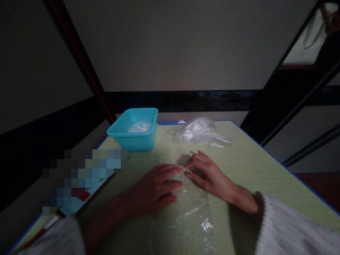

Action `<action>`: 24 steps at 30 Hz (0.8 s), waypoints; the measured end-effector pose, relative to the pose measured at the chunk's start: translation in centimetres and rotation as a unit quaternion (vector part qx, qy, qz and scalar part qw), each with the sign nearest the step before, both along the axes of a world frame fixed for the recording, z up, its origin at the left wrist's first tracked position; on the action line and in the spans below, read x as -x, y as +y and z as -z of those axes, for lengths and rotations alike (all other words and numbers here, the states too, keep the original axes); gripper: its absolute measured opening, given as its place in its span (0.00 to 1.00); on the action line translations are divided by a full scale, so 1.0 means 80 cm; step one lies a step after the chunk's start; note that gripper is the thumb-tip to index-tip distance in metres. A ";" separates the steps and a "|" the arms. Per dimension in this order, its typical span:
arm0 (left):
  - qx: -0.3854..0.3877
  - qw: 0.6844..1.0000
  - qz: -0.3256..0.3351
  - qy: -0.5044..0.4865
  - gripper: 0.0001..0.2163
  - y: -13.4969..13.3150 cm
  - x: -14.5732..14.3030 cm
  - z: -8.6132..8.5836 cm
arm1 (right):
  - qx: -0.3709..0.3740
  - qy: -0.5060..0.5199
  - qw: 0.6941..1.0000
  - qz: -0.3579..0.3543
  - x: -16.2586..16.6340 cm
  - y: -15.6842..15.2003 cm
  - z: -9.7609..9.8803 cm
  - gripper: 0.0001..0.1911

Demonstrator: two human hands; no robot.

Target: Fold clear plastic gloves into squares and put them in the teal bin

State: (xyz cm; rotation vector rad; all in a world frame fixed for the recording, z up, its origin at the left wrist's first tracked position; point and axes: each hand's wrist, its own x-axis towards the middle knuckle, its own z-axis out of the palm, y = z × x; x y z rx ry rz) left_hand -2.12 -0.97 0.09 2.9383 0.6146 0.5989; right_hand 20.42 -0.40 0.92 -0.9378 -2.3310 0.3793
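A clear plastic bag (pixel 195 202) lies spread on the table in front of me, its lower part running toward the near edge. My left hand (pixel 155 187) rests palm down over its left side, fingers stretched out and apart. From the right, my right hand (pixel 209 173) reaches onto the bag's upper part; its thumb and index finger are apart, and the other fingers bend slightly. The fingertips of both hands almost meet on the film. Whether a fold of film sits under the fingertips is hard to see.
A turquoise plastic basket (pixel 135 143) with whitish film inside stands at the back left. Crumpled clear bags (pixel 199 131) lie at the back of the blue-edged table (pixel 249 163). A flat, partly pixelated item (pixel 85 196) and a red-and-white pen-like stick (pixel 50 223) are along the left edge.
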 end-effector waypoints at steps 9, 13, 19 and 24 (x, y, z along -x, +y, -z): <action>0.005 1.000 0.002 -0.019 0.16 0.000 -0.001 0.001 | 0.051 -0.062 0.995 -0.061 0.003 -0.003 0.000 0.08; 0.045 0.998 -0.021 -0.047 0.12 0.002 0.002 -0.001 | 0.043 -0.068 0.994 -0.070 -0.003 -0.004 -0.007 0.08; 0.216 0.956 -0.103 -0.172 0.10 0.009 0.006 -0.010 | 0.012 -0.067 0.979 -0.192 -0.008 -0.022 -0.021 0.13; 0.420 0.854 -0.147 -0.268 0.10 0.013 0.005 -0.013 | 0.007 -0.182 0.949 -0.259 -0.008 -0.057 -0.017 0.11</action>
